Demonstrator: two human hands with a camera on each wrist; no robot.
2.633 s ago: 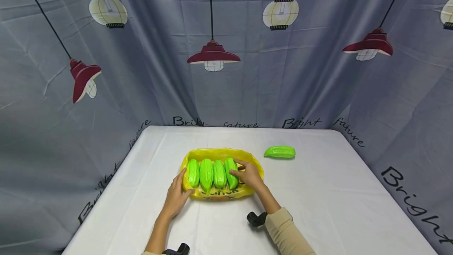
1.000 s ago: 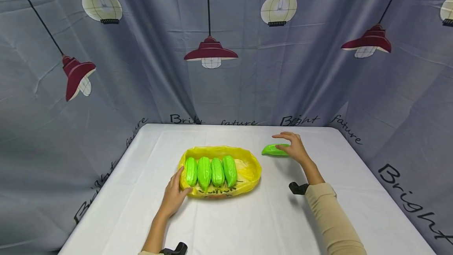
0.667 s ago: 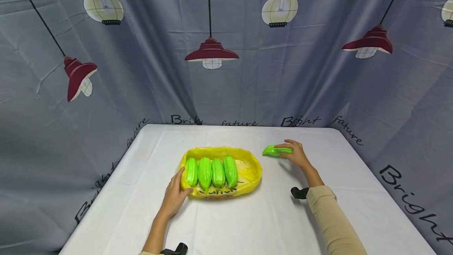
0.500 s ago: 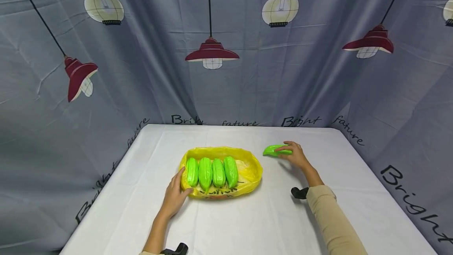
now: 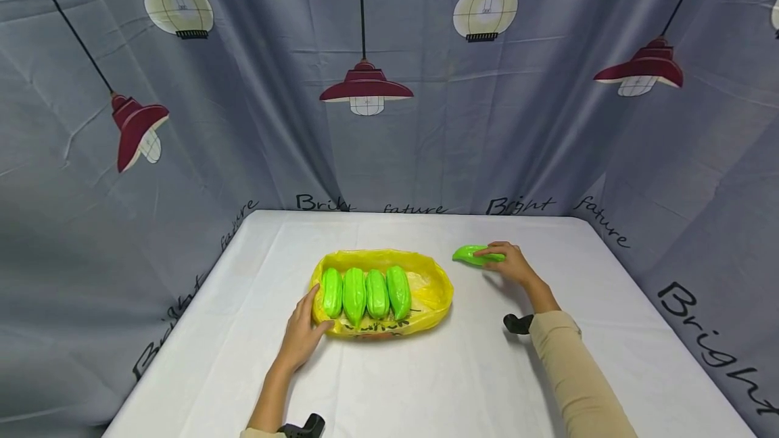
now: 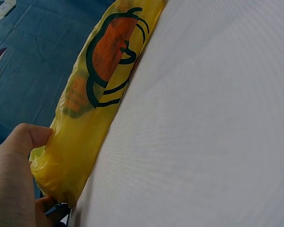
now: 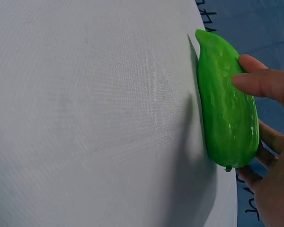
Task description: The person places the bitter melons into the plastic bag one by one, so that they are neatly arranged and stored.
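Observation:
My left hand (image 5: 300,335) holds the left end of a yellow plastic bag (image 5: 433,289), its rim opened out like a shallow basket. In the left wrist view the thumb lies against the bag's side (image 6: 80,156), and the other fingers are mostly hidden behind it. Several bright green bitter melons (image 5: 377,295) lie side by side inside the bag. To the right of the bag, my right hand (image 5: 514,265) grips another bitter melon (image 7: 227,104), thumb on one side and fingers on the other. That melon (image 5: 465,254) points its narrow tip left, towards the bag.
A white cloth covers the table (image 5: 389,384). Grey-blue curtains (image 5: 402,154) with printed lamps hang behind and on both sides. Black wrist mounts (image 5: 517,324) sit at both wrists. The bag's right part holds bare yellow plastic beside the melons.
My right hand has left the rightmost melon in the bag, moved right and back, and closed its fingers on the lone bitter melon. My left hand stays at the bag.

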